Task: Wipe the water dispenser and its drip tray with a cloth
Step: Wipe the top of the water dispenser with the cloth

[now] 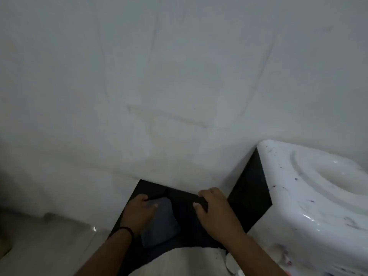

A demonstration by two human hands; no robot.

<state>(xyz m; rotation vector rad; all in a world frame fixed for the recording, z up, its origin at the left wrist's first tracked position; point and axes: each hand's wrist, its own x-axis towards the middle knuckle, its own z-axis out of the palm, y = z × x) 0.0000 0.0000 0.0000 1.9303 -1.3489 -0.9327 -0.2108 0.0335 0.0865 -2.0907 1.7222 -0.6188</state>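
The white water dispenser [310, 198] stands at the right, seen from above. Its top has a round recessed seat and is speckled with dark dirt. Its black side panel [251, 188] faces me. Left of it, low in the head view, I hold a dark cloth [183, 198] stretched between both hands. My left hand [139, 212] pinches its left top edge and my right hand [215, 212] grips its right top edge. The cloth is apart from the dispenser. The drip tray is not in view.
A white wall [179, 76] fills most of the view, close behind the cloth and the dispenser. Pale floor [49, 246] lies at the lower left. A grey-blue patch [161, 224] and pale fabric [183, 259] show below my hands.
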